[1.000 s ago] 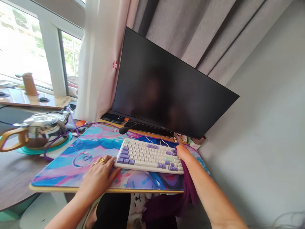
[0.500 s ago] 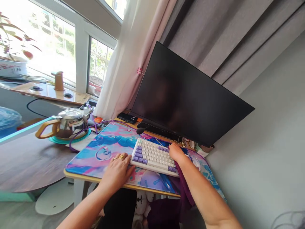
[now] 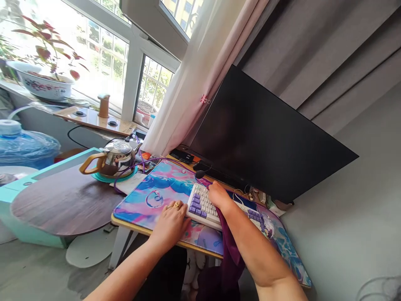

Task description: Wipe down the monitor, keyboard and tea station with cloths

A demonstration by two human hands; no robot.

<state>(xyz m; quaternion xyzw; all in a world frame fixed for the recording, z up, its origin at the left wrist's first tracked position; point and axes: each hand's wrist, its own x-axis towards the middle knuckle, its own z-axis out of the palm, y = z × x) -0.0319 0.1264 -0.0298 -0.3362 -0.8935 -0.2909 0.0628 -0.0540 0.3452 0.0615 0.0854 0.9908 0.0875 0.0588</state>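
Observation:
On the desk lies a white and purple keyboard [image 3: 205, 209], set at a slant. My left hand [image 3: 173, 220], with gold rings, rests fingers outstretched on the colourful desk mat [image 3: 142, 205], against the keyboard's left end. Across the upper part of the keys reaches my right hand [image 3: 218, 195], its fingers wrapped round a dark purple cloth [image 3: 230, 244]. The cloth hangs from that hand over the desk's front edge. My right forearm hides the middle of the keyboard, and the right fingertips are mostly out of sight.
A large black monitor [image 3: 266, 133] stands behind the keyboard, with a small black microphone [image 3: 199, 174] before it. Left of the desk, a metal kettle [image 3: 118, 159] sits on a round wooden table [image 3: 69, 205]. A purple cable [image 3: 127, 169] runs between. A water bottle [image 3: 25, 144] stands far left.
My right hand, with the cloth, has moved left along the keyboard, uncovering the purple keys at its right end. My left hand stays at the left end. The view has shifted left.

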